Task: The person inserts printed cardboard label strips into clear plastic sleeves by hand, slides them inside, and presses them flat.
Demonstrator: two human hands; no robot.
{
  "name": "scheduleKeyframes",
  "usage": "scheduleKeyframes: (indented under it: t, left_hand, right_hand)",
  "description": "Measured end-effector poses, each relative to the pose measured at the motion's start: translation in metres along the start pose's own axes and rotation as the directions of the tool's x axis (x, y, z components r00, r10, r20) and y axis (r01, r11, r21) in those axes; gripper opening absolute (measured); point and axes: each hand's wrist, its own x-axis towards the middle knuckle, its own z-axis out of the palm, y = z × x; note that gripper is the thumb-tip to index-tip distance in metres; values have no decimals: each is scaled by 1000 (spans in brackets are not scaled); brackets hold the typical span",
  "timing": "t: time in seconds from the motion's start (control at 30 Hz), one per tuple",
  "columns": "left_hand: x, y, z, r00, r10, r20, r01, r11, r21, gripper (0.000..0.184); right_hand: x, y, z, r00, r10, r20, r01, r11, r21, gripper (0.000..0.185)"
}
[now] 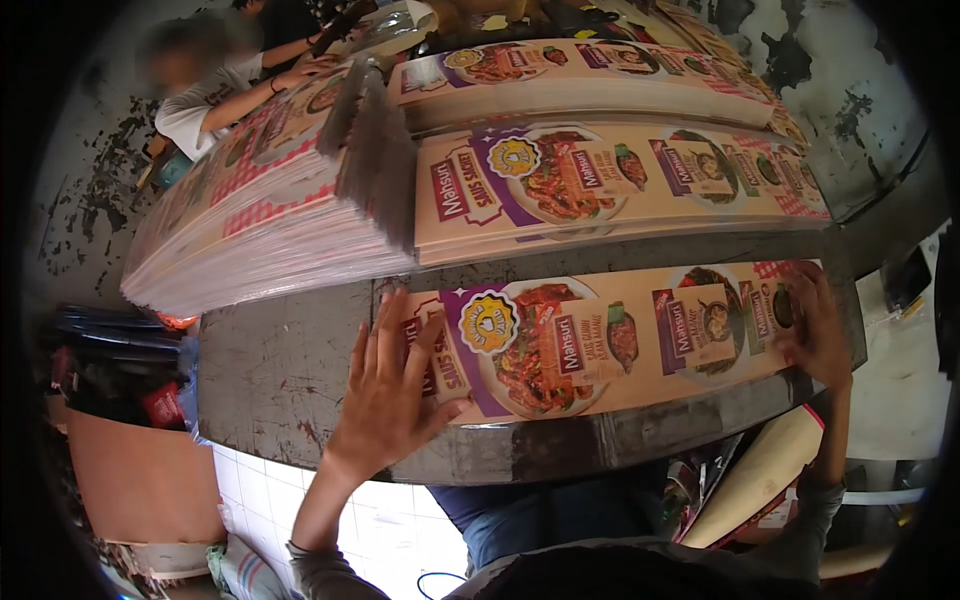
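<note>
A long printed banner (pixel 640 345) with Mahsuri sauce pictures lies flat along the near edge of the dark, scratched table (pixel 270 370). Across its left end rests my left hand (pixel 388 390), fingers spread and thumb out along the lower edge. My right hand (pixel 820 330) is at the opposite end, fingers stretched over the right corner and thumb apart from them. Just beyond, a low stack of matching banners (pixel 560 180) lies parallel to this one. Parts of the banner's two ends are covered by my hands.
At the left stands a tall, slanting stack of banners in clear plastic (pixel 270 240). Another stack (pixel 590 95) lies farther back. Across the table, a person's arm (pixel 240 105) reaches to the tall stack. A brown cardboard box (pixel 145 480) sits low at the left.
</note>
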Motion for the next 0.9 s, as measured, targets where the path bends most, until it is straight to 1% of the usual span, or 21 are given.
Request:
scheduleKeyframes:
  t: [0.03,0.07,0.1,0.13,0.17,0.2,0.27,0.33,0.4,0.43,0.5,0.57,0.7,0.77,0.87,0.9]
  left_hand:
    - [4,-2,1,999,-3,36,3,1000,11,87]
    - [6,-3,1,999,9,39,-9,1000,11,87]
    - [8,-3,-1,998,-7,69,6,1000,18,87]
    - [10,-4,-1,995,-22,99,20,999,27,88]
    - [12,-6,2,998,-8,69,7,1000,14,89]
    - [14,-13,7,997,2,72,-3,1000,16,89]
    - [16,-28,18,994,79,-72,-86,991,-103,89]
    - [12,-25,14,997,54,-60,-62,989,-133,89]
    - [13,-26,14,995,83,-58,-89,991,-104,90]
    - [13,-25,15,996,73,-60,-80,991,-107,90]
    - [15,-23,15,994,43,-97,-60,982,-180,90]
    - [18,-20,11,995,39,-95,-53,987,-149,91]
    - [21,-22,10,993,58,-98,-67,994,-85,95]
    - [21,-22,10,995,49,-86,-57,995,-85,96]
    - [21,-22,9,996,44,-75,-49,997,-63,99]
    - [23,-22,8,995,51,-82,-54,998,-41,100]
  right_hand:
    - [-1,3,3,1000,13,0,-13,999,-39,70]
    - [-2,6,7,1000,31,-5,-31,997,-75,71]
    - [-1,8,12,999,46,-11,-47,996,-74,71]
    - [3,13,15,999,20,-38,-22,997,-72,73]
    - [8,17,17,998,-9,-65,4,997,-71,75]
    - [13,18,18,998,2,-69,-7,998,-70,75]
    - [26,17,19,998,-3,-59,1,999,-49,76]
    - [27,17,16,999,4,-47,-6,999,-53,77]
    - [34,18,17,1000,-5,-29,4,999,-54,78]
    - [33,18,16,1000,16,-25,-17,999,-50,80]
    - [35,18,15,999,33,-17,-33,998,-46,81]
    - [36,18,17,997,72,-30,-73,997,-34,83]
    - [39,23,25,996,78,-41,-79,997,-19,83]
    - [40,24,26,996,22,-82,-21,1000,15,83]
    - [44,21,25,997,25,-74,-24,1000,17,84]
    - [44,25,27,996,37,-75,-34,998,48,86]
